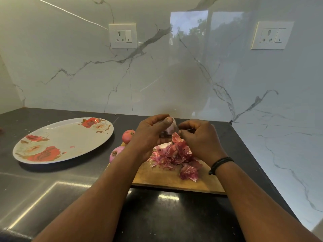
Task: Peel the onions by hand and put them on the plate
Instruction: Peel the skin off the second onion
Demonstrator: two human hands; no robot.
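Observation:
My left hand [150, 135] grips a pale purple onion [170, 128] above the wooden cutting board [167, 179], mostly covering it. My right hand [199, 138] is right beside the onion, its fingertips pinching a thin strip of skin at the onion's side. Two unpeeled pink onions lie left of the board, one [128, 135] farther back and one [115, 153] nearer, partly hidden by my left forearm. A heap of purple onion skins [176, 156] lies on the board under my hands. The oval floral plate [52, 130] at the left holds only a tiny scrap.
The dark countertop [52, 186] runs to a marble wall at the back and right. Two wall sockets [122, 36] [272, 35] sit high on the wall. The counter's right edge meets the wall close to the board.

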